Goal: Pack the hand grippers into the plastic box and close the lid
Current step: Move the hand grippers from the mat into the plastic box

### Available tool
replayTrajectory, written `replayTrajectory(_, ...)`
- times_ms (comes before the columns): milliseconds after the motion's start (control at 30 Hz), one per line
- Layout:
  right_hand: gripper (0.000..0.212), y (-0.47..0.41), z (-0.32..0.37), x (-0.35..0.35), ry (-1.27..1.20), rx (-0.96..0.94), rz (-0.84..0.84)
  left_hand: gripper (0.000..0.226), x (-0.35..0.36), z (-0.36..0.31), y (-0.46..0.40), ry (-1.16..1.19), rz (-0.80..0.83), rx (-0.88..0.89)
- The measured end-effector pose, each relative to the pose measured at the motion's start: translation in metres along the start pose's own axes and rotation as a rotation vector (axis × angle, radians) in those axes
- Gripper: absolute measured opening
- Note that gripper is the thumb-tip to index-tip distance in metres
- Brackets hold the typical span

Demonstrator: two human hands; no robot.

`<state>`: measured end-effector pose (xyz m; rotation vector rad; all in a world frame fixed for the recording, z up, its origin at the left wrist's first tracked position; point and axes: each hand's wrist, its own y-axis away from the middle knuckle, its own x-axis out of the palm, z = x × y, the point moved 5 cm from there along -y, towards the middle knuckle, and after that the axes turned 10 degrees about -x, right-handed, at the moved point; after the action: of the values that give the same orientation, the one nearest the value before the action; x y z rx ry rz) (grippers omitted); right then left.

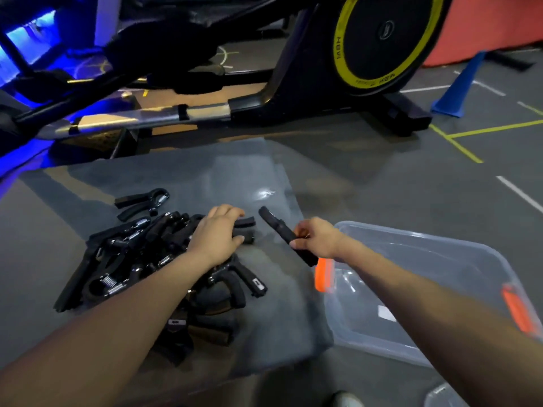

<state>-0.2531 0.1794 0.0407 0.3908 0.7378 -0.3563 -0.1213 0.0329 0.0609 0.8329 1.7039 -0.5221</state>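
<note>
Two bare hands work at the centre of the frame. A tangled pile of black hand grippers (138,259) lies at lower left on a clear plastic lid (241,171) spread flat on the grey floor — too tangled to count, though well over a dozen steel springs and foam handles show. One lone hand gripper (144,201) lies apart, just above the pile at centre left.

The left hand (216,233) reaches in from the lower left, forearm stretched over the pile, palm down, fingers curled over the handles of a gripper (246,227) at the pile's right edge, grasping it. The right hand (317,237) comes in from the lower right and pinches one black gripper (282,230) by its lower handle; its upper end points toward the upper left, raised over the lid, between the pile and the box.

One clear plastic box (440,248) sits at lower right, just beside the lid's right edge, open at the top. It has two orange latches: one (323,274) on its left end, one (518,309) on its right. No gripper can be made out inside; only a pale label shows through the bottom.

Across the top of the frame stands one black exercise machine (293,92) with a yellow-ringed flywheel (388,39). One blue cone (458,86) stands at upper right on the taped floor.
</note>
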Motion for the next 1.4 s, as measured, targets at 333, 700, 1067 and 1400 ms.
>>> replayTrajectory(333, 0.006, 0.095, -0.116, -0.058, -0.436, 0.206, -0.144, 0.051, 0.075, -0.152, 0.000, 0.130, 0.144, 0.107)
replayTrajectory(700, 0.013, 0.125, -0.235, -0.022, -0.660, 0.508, -0.200, 0.059, 0.164, -0.187, -0.011, 0.170, 0.259, 0.010)
replayTrajectory(1067, 0.030, 0.068, -0.285, 0.050, -0.769, 0.633, -0.091, 0.058, 0.184, -0.169, -0.034, 0.179, 0.035, 0.052)
replayTrajectory(1400, 0.035, 0.051, -0.313, 0.079, -0.803, 0.711, -0.166, 0.059, 0.194, -0.163, -0.033, 0.271, -0.031, 0.073)
